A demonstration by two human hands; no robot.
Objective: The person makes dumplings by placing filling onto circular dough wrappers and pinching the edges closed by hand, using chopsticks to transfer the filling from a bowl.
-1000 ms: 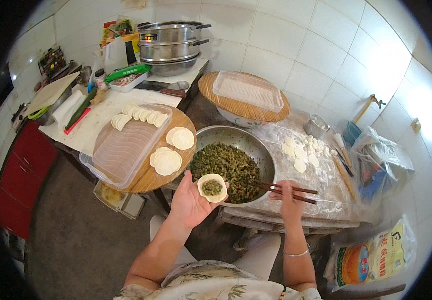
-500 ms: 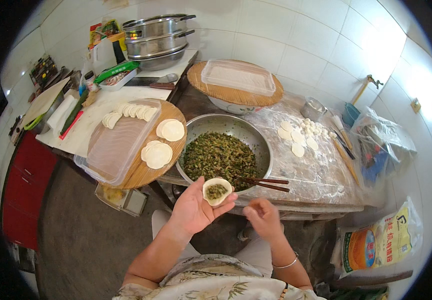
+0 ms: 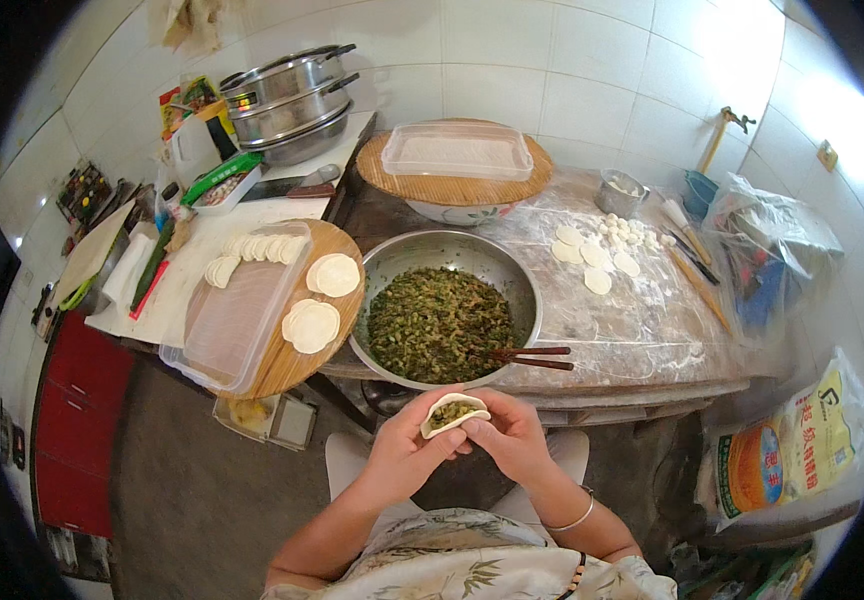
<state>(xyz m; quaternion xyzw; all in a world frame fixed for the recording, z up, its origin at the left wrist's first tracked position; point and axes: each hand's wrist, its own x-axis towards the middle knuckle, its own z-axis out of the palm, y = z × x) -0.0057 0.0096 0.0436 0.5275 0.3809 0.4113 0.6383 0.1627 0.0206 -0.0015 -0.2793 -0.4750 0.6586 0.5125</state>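
Note:
Between my two hands is a dumpling (image 3: 452,412), a round wrapper folded partway up around green filling, its top still gaping. My left hand (image 3: 402,450) cups it from the left, thumb against its side. My right hand (image 3: 514,438) pinches its right end with the thumb. Just beyond my hands stands a wide steel bowl (image 3: 530,345) of chopped green filling (image 3: 439,325). Two dark chopsticks (image 3: 542,358) rest in the filling and poke out over the right rim.
Left, a round board (image 3: 340,235) carries stacked wrappers (image 3: 310,326) and a plastic tray (image 3: 214,345) with folded dumplings (image 3: 270,247). Right, a floured table (image 3: 642,330) holds wrappers (image 3: 569,240), dough pieces (image 3: 627,233) and a rolling pin (image 3: 702,290). A covered basin (image 3: 462,213) stands behind.
My right hand has come in from the right and taken hold of the wrapper. The wrapper, flat and cupped in my left hand before, is now lower and folded up around its filling.

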